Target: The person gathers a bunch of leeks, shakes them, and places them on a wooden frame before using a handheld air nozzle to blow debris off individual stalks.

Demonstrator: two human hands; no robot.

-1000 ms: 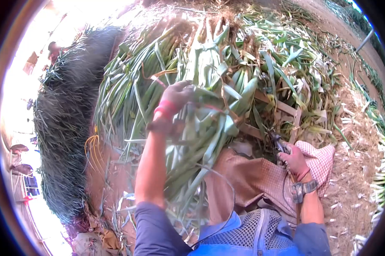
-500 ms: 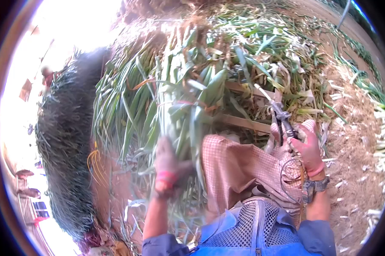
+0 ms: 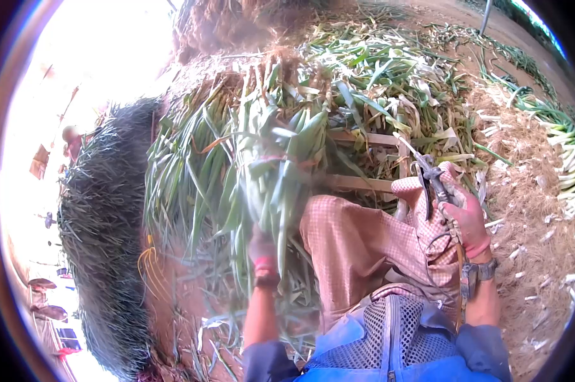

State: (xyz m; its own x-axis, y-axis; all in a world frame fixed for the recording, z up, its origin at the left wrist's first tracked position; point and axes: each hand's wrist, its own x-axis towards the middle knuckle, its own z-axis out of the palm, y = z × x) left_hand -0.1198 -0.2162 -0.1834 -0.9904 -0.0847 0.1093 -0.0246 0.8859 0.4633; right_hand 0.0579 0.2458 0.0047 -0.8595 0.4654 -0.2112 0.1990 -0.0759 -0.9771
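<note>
My right hand (image 3: 469, 219), in a pinkish glove, is closed around an air blow gun (image 3: 435, 181) with a slim pale nozzle pointing up and left. A thin hose hangs below it over my lap. My left hand (image 3: 262, 247), gloved with a red cuff, is at the lower leaves of a bundle of green onions (image 3: 281, 162). Motion blur and leaves hide its fingers, so its grip does not show. A reddish tie runs around the bundle, whose roots point away from me.
Wooden slats (image 3: 364, 183) lie beyond my checked trouser leg (image 3: 338, 248). A tall stack of green onions (image 3: 102, 235) stands at left. Loose leaves (image 3: 389, 70) pile up at the back. Root scraps (image 3: 523, 254) cover the ground at right, beside a row of peeled green onions (image 3: 567, 143).
My left hand, earlier over the leaves with its thumb out, is now partly under the leaf ends. My right hand still holds the air blow gun. The view has shifted slightly.
</note>
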